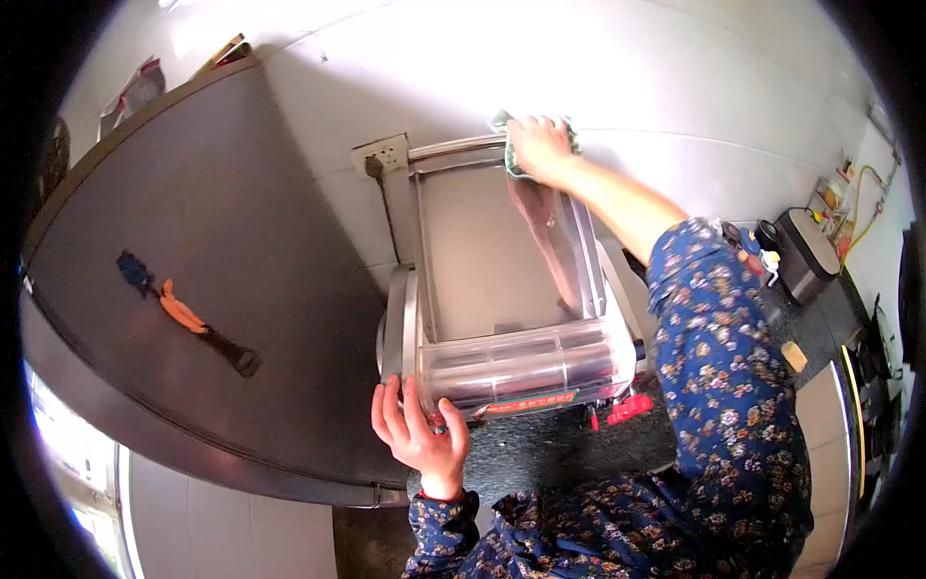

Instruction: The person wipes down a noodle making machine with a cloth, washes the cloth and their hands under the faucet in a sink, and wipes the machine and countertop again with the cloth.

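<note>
A shiny metal noodle machine (502, 251) stands on the counter, with a broad sloping tray above steel rollers (521, 362) and a red label on its front. My right hand (540, 148) reaches to the tray's upper right edge and presses a green-and-white cloth (569, 135) there, closed over it. My arm is mirrored in the tray. At the machine's front left corner, my left hand (424, 439) rests against the side with fingers stretched and thumb apart. A red knob (629, 408) sits at the machine's lower right.
A dark refrigerator-like cabinet (222, 222) with an orange-and-black figure on its face stands close on the left. A wall socket (386, 154) with a plugged-in cord is behind the machine. On the right counter are a dark box (808, 249), small bottles and a sponge-like block (794, 356).
</note>
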The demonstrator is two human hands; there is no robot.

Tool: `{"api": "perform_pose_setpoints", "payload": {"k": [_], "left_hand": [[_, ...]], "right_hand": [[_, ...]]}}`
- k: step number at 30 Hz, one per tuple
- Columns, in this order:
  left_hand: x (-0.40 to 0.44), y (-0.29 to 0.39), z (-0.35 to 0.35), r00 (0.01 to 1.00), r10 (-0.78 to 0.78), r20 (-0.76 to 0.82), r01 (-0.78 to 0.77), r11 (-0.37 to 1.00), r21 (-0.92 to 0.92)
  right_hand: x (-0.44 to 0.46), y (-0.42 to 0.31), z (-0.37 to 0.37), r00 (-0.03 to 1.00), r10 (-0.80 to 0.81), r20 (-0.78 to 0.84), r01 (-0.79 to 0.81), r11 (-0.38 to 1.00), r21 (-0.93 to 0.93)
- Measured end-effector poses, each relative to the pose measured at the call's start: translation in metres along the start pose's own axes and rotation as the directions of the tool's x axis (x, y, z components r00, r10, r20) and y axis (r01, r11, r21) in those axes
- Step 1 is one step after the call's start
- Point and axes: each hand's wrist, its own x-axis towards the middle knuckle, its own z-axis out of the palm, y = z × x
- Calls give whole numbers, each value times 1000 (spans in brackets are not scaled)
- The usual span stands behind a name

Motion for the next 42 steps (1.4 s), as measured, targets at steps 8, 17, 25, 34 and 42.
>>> {"api": "perform_pose_setpoints", "payload": {"k": [8,17,25,34,42], "left_hand": [[1,1,1,1000,4,1,-4,1000,3],[-4,-4,-2,999,34,39,-34,999,9],[-4,-3,-1,999,26,20,-27,1000,14],[-6,-7,-4,997,55,56,-55,998,-10],[-7,-8,-1,996,72,51,-73,997,6]], "right_hand": [[2,-82,18,994,-106,-16,105,991,-86],[-14,-65,6,987,-161,13,162,983,-84],[-37,-12,32,979,27,-200,-107,911,-399],[-107,-54,-32,720,-88,688,392,870,-299],[-154,-38,-55,622,-229,749,323,946,21]]}}
